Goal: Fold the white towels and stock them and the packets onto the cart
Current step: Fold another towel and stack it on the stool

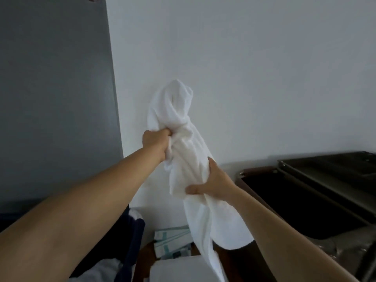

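Up in front of the pale wall (264, 78), a white towel (179, 110) hangs bunched and unfolded between both of the person's hands. It is plain white terry, soft and thick, gathered into a long rope-like twist. Its top rises in a rounded, hood-like loop with a shadowed hollow in the middle. Deep creases run down its length, and the lower part widens into a loose rounded flap near the bottom of the view.

The left hand (155, 140) is closed in a tight fist around a bunch of the cloth, just below the loop, with the fingers buried in the folds. Lower down and to the right, the right hand (213, 183) grips the towel's middle. Its thumb lies across the near side and its fingers wrap round the far side, mostly hidden by the cloth.

Below the towel, striped teal-and-white packets (171, 240) lie in a small pile. Nearer still is a flat white shape (175, 269); whether it is a folded towel cannot be told. Dark blue cloth (133, 231) sits to the left of the packets. To the right stands the cart (256, 169), dark, with a brown rim around a black well. A grey panel (55, 78) fills the far left.
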